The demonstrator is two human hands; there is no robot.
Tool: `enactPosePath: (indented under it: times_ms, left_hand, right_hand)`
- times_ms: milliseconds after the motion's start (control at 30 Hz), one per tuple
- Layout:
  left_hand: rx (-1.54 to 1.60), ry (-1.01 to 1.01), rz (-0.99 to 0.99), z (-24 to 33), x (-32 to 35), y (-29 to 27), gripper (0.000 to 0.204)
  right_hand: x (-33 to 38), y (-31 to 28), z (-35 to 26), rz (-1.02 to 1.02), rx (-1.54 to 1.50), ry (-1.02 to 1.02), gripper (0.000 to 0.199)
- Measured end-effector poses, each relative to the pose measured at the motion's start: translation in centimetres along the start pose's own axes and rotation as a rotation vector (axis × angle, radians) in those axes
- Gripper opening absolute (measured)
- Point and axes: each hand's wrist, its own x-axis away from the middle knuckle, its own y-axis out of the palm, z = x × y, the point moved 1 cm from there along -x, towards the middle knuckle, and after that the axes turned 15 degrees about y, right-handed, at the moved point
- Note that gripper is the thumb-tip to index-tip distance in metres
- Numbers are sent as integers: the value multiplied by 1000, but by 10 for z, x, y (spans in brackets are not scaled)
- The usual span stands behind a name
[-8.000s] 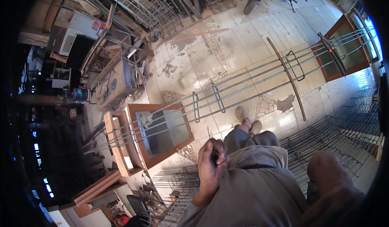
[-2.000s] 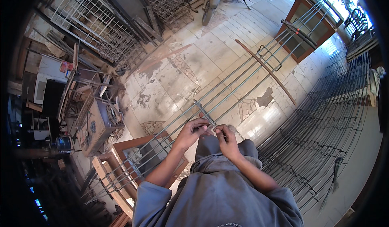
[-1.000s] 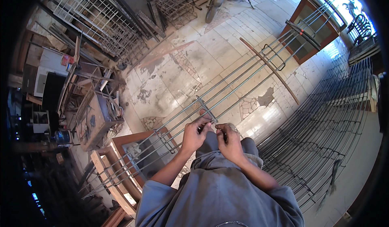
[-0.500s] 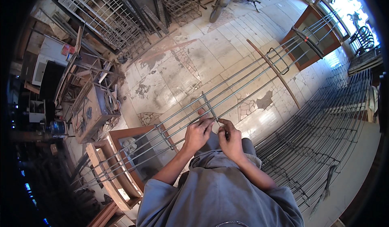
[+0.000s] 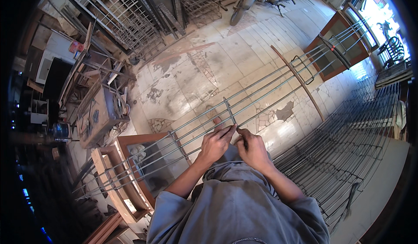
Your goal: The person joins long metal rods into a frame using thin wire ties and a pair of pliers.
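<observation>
A long cage of steel reinforcing bars [image 5: 177, 145] stretches in front of me from lower left to upper right. Both my hands meet at the near corner of a steel stirrup [image 5: 229, 110] that crosses the bars. My left hand [image 5: 215, 147] is closed, thumb and fingers pinched at that corner. Just to its right, my right hand [image 5: 254, 151] is closed too, its index finger and thumb against the same joint. Whatever the fingertips pinch is too small and covered to make out. A second rectangular stirrup [image 5: 310, 71] hangs on the bars farther right.
Under the cage's left end is a wooden frame [image 5: 114, 187]; a glazed wooden cabinet [image 5: 335, 67] lies under its right end. A thin curved rod [image 5: 305, 87] crosses the bars. Several finished cages [image 5: 335, 157] lie stacked at right. A motorcycle [image 5: 248, 0] stands at the back.
My hands stay at the same stirrup corner, with their fingers slightly shifted. The right hand has turned a little and moved slightly right. The whole view has shifted a little.
</observation>
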Motion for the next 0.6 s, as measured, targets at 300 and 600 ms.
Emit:
enactPosePath:
  times_ms: [300, 600]
  left_hand:
    - [128, -163, -87, 2, -14, -9, 40]
    - [111, -285, 3, 7, -16, -7, 25]
  right_hand:
    - [-23, -29, -19, -184, 25, 67, 24]
    - [-36, -29, -22, -140, 22, -100, 22]
